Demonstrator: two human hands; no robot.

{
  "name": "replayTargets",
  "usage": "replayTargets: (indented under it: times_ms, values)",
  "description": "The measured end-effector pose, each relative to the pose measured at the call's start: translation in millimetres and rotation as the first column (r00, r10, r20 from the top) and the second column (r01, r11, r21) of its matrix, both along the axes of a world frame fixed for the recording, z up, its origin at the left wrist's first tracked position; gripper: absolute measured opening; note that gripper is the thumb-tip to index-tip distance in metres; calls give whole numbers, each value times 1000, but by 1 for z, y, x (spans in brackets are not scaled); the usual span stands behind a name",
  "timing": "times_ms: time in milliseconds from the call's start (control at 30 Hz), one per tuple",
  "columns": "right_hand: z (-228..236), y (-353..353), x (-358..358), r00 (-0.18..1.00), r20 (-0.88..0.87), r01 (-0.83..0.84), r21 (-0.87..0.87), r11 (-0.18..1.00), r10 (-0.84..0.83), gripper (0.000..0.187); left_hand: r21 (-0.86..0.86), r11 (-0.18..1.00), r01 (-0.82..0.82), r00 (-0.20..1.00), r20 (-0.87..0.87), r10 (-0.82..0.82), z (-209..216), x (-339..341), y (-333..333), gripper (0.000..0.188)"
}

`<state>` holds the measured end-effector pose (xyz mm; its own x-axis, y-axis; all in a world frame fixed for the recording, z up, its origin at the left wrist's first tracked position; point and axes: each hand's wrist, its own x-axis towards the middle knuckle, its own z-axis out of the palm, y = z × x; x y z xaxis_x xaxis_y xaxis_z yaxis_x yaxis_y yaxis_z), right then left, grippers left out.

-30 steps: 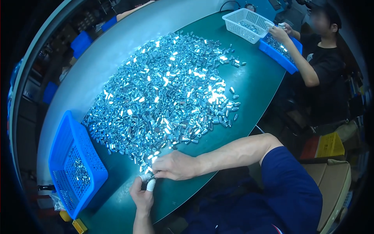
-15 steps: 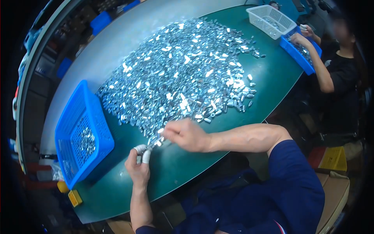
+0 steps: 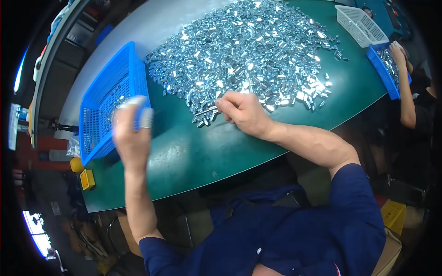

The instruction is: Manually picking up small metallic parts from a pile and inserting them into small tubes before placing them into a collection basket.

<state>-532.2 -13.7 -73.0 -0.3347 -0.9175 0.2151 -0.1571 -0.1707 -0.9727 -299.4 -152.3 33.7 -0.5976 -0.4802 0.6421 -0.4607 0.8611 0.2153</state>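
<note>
A green worktop fills most of the view, and a broad heap of small shiny metal parts covers its far half. To the left of the heap sits a blue mesh basket, its long axis running away from the person, with a thin scatter of the same parts on its floor. At the far right a co-worker's arm reaches toward a blue tray beside a white basket.

The right hand rests at the heap's near edge, fingers pinched narrow on a thin metal piece that points left. The left hand is raised and blurred over the basket's near right rim, closed around a few light-coloured pieces; what they are cannot be told. The basket lies directly beyond the left hand, the nearer of the two to it.
</note>
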Motion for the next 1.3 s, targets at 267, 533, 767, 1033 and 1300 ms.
replayTargets:
  times_ms: [267,533,767,1033,1300]
  values:
    - [1,-2,1,1000,-4,24,-37,999,-25,33,249,967,48,966,234,-108,-82,-22,28,31]
    - [-3,-4,1,999,-27,27,-20,999,-27,30,256,966,45,980,175,-92,-98,-19,19,20]
    - [-3,-5,0,986,-167,14,-27,1000,-19,20,350,936,45,990,112,-89,-101,-16,21,18]
    - [-2,-6,4,969,-245,16,-39,999,-25,20,428,903,44,993,79,-86,-102,-10,19,17]
    - [-2,-5,3,965,-260,-1,-2,1000,1,16,492,855,162,987,-75,-144,-92,-15,30,18]
